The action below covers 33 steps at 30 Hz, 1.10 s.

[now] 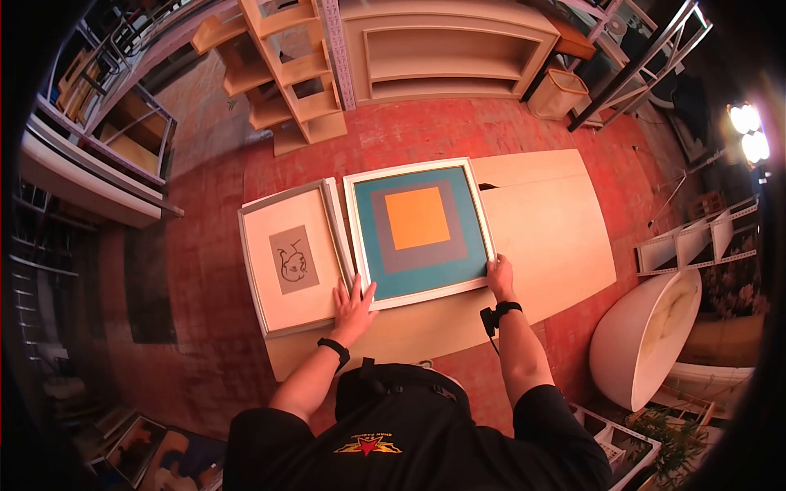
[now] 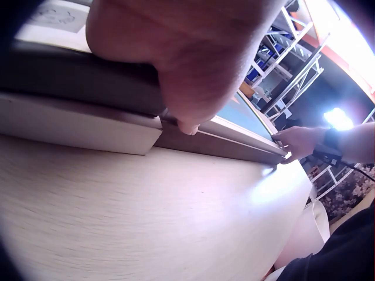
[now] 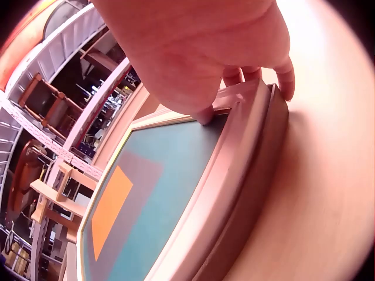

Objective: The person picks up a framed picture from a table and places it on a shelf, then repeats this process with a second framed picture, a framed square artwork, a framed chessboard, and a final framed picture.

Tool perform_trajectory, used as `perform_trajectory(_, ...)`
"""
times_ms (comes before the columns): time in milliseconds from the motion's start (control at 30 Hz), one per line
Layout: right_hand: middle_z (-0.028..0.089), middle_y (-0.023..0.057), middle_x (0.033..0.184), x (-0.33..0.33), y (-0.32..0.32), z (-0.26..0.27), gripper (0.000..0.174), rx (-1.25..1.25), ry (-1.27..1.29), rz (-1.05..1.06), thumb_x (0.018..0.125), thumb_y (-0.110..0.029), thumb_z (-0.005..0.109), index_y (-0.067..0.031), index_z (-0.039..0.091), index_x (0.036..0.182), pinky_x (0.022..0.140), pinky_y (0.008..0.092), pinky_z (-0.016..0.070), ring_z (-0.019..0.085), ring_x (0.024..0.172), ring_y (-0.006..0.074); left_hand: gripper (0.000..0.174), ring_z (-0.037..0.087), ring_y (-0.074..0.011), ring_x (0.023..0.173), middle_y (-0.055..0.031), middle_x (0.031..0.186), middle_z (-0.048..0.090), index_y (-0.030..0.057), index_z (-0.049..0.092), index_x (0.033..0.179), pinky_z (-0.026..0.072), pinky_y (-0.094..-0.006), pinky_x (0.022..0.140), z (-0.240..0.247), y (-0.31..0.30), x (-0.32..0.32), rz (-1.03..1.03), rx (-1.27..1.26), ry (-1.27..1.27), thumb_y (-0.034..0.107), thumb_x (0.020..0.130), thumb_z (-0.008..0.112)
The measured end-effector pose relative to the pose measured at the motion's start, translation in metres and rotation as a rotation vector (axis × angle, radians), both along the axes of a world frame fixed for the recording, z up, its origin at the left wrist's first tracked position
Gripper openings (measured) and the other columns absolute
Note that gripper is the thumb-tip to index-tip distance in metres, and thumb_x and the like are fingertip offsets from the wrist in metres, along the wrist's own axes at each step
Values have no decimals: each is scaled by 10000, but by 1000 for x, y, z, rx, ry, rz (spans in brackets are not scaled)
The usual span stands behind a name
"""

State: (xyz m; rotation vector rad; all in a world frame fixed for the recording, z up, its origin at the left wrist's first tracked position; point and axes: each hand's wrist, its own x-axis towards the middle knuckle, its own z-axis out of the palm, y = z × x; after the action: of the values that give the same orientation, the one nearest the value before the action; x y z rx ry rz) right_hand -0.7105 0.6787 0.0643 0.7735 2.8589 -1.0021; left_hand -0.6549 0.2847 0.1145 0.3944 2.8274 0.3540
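A white-framed picture (image 1: 419,221) with an orange square on grey and teal lies on a pale wooden panel (image 1: 548,221). Left of it, another framed picture (image 1: 293,260) shows a line drawing; frame edges show beneath or beside it. My left hand (image 1: 354,314) rests with spread fingers where the two frames meet; in the left wrist view the thumb of this hand (image 2: 187,58) touches a frame's side. My right hand (image 1: 501,280) grips the teal picture's lower right corner. In the right wrist view, this hand (image 3: 205,52) has its thumb on the face and fingers round the outer edge.
Beyond the panel stand a wooden stepped shelf (image 1: 307,106) and a low cabinet (image 1: 446,29) on the red floor (image 1: 205,237). A waste bin (image 1: 558,92) is at the back right. A large white bowl-shaped object (image 1: 630,335) and a lit lamp (image 1: 749,132) are at the right.
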Motion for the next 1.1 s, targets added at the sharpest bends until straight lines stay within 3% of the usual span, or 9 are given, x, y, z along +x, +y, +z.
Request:
perform_trajectory(500,608,279,1009,64,1,4,347,24,62,-42,823,-139,611,76,563,1091,868,446,451,570,973,419,827,187,-518,1311,-156,1468,245,162,298,1438,138,-619,1079,1,-2,-2,-18,-5,-22,351,753,720)
perform_trajectory(700,613,270,994,95,0,8,307,-97,64,-112,822,-115,609,73,564,1061,846,439,454,579,954,412,824,161,-505,1326,-142,1468,244,196,276,1450,116,-612,1089,7,-2,-3,-33,-25,-68,357,766,705)
perform_trajectory(833,628,260,975,114,-2,7,341,8,42,-105,832,-159,595,68,553,1084,814,421,481,615,900,384,832,150,-514,1325,-150,1466,235,225,270,1453,108,-618,1088,4,-3,-4,-43,-18,-81,359,760,711)
perform_trajectory(1100,628,242,980,141,-9,8,343,-63,26,-202,829,-174,613,50,556,1083,820,431,473,610,924,372,851,142,-518,1325,-159,1470,220,244,269,1454,108,-622,1086,4,-5,-4,-62,2,-84,340,745,730)
